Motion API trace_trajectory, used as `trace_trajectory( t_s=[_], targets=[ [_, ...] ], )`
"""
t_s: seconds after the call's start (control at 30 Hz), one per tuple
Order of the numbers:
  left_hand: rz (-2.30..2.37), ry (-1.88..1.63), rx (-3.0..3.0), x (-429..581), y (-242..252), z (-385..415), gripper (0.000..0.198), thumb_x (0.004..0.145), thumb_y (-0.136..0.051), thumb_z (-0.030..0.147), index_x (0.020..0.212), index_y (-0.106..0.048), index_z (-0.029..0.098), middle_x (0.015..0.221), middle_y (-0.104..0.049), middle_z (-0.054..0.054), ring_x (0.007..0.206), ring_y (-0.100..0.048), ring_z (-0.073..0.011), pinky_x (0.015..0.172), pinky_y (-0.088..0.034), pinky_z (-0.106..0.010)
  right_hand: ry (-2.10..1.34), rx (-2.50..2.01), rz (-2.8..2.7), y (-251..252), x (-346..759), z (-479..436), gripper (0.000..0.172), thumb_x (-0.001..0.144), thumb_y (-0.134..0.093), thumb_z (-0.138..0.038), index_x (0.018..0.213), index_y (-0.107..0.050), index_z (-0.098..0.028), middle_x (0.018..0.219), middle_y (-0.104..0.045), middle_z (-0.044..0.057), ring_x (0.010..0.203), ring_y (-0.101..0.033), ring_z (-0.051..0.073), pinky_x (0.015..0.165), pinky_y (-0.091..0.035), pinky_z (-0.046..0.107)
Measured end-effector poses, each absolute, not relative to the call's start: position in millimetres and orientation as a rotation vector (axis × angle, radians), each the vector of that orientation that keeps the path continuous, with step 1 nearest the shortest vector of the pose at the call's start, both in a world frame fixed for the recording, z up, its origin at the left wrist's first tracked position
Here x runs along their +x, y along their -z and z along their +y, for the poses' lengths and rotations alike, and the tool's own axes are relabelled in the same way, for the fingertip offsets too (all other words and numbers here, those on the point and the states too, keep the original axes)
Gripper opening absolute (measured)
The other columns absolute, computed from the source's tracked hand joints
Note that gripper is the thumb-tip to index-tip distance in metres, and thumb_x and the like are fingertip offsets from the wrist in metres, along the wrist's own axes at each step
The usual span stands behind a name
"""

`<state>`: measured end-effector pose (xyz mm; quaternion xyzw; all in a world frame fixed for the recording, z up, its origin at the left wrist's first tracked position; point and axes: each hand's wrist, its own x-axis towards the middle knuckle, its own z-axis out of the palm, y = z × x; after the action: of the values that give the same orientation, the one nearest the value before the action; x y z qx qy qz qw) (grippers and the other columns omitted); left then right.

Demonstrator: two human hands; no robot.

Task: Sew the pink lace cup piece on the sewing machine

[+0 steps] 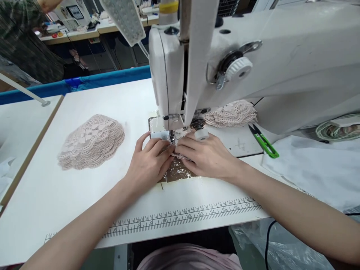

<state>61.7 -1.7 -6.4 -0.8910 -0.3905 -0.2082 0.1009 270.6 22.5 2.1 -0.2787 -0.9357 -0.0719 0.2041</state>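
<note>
While a stack of pink lace pieces waits at centre left of the white sewing table, the left hand lies flat with fingers extended, pressing a small lace piece against the bed at centre frame, just under the needle. The right hand does likewise, fingers spread and pinning, not gripping. Good stitching here probably needs even fingertip pressure, tips clear of the needle; green thread snips lie at right.

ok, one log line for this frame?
left hand: pressing pink lace piece | right hand: pressing same | at: white sewing machine needle | left: pink lace stack
</note>
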Motion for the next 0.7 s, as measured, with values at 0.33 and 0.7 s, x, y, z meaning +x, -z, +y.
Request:
trace_trajectory(
  t_s=[0.33, 0.7],
  targets=[
    [-0.993, 0.575, -2.589, 60.5, 1.3, -6.2, 0.020, 0.094, -0.054, 0.021, 0.105, -0.070, 0.016, 0.104, -0.075, 0.000, 0.103, -0.064, -0.0208, 0.110, -0.034, -0.049, 0.155, -0.707, -2.643, -5.5, 272.8, 21.9, 0.028, 0.092, -0.046, -0.011, 0.079, -0.070, -0.018, 0.082, -0.073, -0.001, 0.073, -0.060, 0.013, 0.061, -0.035, 0.030],
    [-1.023, 0.548, -2.593, 60.3, 0.5, -7.2, 0.021, 0.095, -0.053, 0.023, 0.108, -0.068, 0.017, 0.104, -0.075, -0.001, 0.104, -0.065, -0.0202, 0.113, -0.031, -0.052, 0.191, -0.713, -2.619, -3.9, 271.4, 21.9, 0.026, 0.093, -0.048, -0.011, 0.079, -0.069, -0.018, 0.079, -0.073, -0.001, 0.071, -0.061, 0.013, 0.060, -0.036, 0.030]
  ],
)
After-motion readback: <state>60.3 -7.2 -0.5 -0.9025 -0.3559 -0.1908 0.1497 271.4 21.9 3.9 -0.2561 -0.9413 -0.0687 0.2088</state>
